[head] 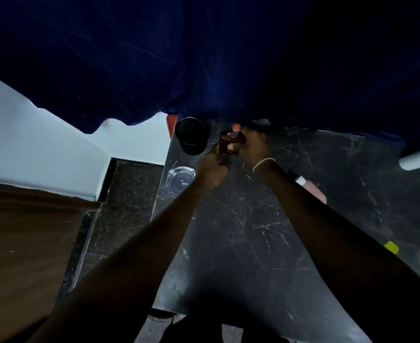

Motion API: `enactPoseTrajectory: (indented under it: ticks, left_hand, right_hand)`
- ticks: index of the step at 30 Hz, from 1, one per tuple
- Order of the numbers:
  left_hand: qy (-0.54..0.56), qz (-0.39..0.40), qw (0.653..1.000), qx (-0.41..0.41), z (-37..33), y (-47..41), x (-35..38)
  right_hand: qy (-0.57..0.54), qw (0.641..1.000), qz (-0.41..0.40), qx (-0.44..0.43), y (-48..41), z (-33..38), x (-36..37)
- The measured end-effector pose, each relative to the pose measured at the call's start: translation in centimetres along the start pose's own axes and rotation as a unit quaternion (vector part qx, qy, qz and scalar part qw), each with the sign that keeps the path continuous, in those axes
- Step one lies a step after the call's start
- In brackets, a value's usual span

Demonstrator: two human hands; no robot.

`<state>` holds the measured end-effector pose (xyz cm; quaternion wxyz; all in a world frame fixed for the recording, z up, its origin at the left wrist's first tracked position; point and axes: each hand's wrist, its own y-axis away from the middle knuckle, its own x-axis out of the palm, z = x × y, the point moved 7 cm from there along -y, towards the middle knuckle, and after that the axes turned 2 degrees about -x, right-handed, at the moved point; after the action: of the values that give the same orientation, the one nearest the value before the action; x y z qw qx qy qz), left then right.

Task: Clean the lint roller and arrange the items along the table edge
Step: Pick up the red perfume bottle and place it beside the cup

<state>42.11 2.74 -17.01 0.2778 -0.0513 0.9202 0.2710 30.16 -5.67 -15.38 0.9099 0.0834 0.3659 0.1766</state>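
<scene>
- Right grip [252, 147]: fingers curled round the dark red item [228, 142].
- Left grip [212, 164]: closed on the same item's near-left side. Finger detail is lost in the dim light.
- Dark red item: held low over the far end of the counter [253, 243], with an orange-capped cylinder [235, 129] rising from it. Whether it belongs to the lint roller cannot be told.
- Adjacent: black cup [191, 136] just to the left; glass ashtray [180, 178] nearer, at the left edge.
- White roller-like cylinder [419, 158]: well apart, far right.
- Handling: steady the item with one grip, then set it in line with the cup and ashtray without nudging the cup.
</scene>
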Motion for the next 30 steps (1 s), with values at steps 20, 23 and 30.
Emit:
enactPoseTrajectory:
  ticks: [20, 23, 30]
  left_hand:
    - [0.104, 0.043, 0.994, 0.008, 1.6, -3.3, 1.3]
    - [0.113, 0.049, 0.992, -0.001, 2.0, -3.6, 1.5]
    - [0.102, 0.068, 0.992, 0.010, 1.8, -3.0, 1.3]
  right_hand:
    - [0.032, 0.999, 0.015, -0.015, -3.2, -0.9, 1.7]
    - [0.055, 0.998, 0.014, -0.015, -3.1, -0.9, 1.8]
    - [0.057, 0.998, 0.031, -0.021, -2.2, -1.2, 1.7]
